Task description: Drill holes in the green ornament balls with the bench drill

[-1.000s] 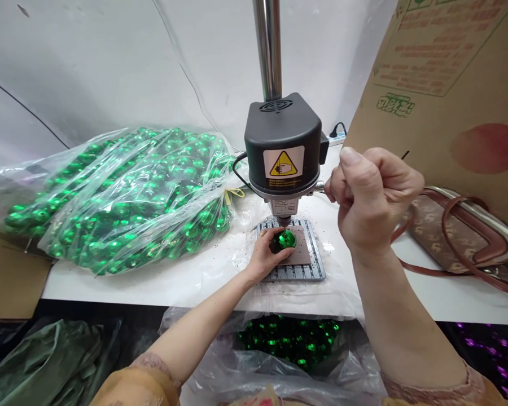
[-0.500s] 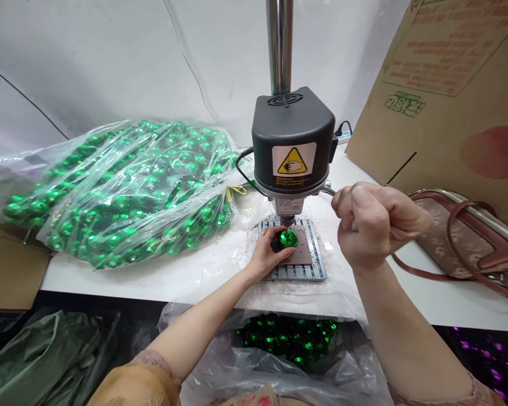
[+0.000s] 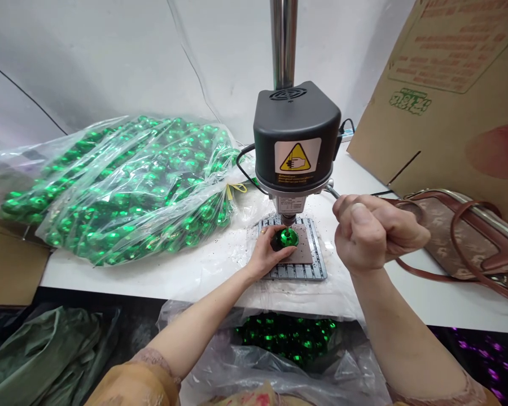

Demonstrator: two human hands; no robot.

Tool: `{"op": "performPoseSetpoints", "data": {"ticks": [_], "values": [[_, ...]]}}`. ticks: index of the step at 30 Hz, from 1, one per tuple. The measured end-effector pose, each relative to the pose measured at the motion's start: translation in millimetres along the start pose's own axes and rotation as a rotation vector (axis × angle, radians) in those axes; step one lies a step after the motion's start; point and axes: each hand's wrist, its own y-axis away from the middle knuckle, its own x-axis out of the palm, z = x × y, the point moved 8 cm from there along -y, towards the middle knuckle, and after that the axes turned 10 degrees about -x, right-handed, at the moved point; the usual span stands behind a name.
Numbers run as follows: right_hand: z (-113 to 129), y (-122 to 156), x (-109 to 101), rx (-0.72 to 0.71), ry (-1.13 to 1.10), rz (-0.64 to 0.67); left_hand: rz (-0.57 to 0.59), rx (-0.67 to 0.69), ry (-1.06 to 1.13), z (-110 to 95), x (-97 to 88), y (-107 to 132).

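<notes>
A shiny green faceted bead (image 3: 288, 238) sits on a brown board (image 3: 305, 248) over the slotted metal base (image 3: 320, 268) of a small drill press (image 3: 296, 129). Thumb and fingers of my left hand (image 3: 266, 248) grip the bead from its left side. The drill's tip (image 3: 288, 225) comes down onto the bead's top; how deep it reaches I cannot tell. To the right of the machine's head, my right hand (image 3: 370, 231) is closed around the drill press lever (image 3: 332, 190), whose outer end is hidden in the fist.
A clear bag (image 3: 144, 192) of green beads lies on the left of the white table (image 3: 152, 282). Another plastic bag (image 3: 288, 338) with green beads is below the table's front edge. On the right are a handbag (image 3: 457, 237) and a large cardboard box (image 3: 449, 113).
My right hand has moved slightly down with the lever. My left hand keeps its grip on the bead. The view has shifted a little.
</notes>
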Motion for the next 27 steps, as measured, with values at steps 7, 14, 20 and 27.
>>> {"op": "performPoseSetpoints", "data": {"ticks": [7, 14, 20, 27], "values": [[0.1, 5.1, -1.0, -0.029, -0.016, 0.023, -0.015, 0.002, -0.026, -1.3, -1.1, 0.9], [1.6, 14.4, -3.8, -0.054, -0.031, 0.062, -0.036, 0.014, -0.039, -6.9, -2.9, 2.2], [3.0, 4.3, 0.2, 0.042, -0.020, -0.007, -0.031, 0.001, -0.038, -7.3, -3.1, 3.7], [-27.7, -41.2, 15.5, 0.482, 0.063, -0.068, -0.119, -0.053, 0.019, -15.9, -7.5, 7.7]]}}
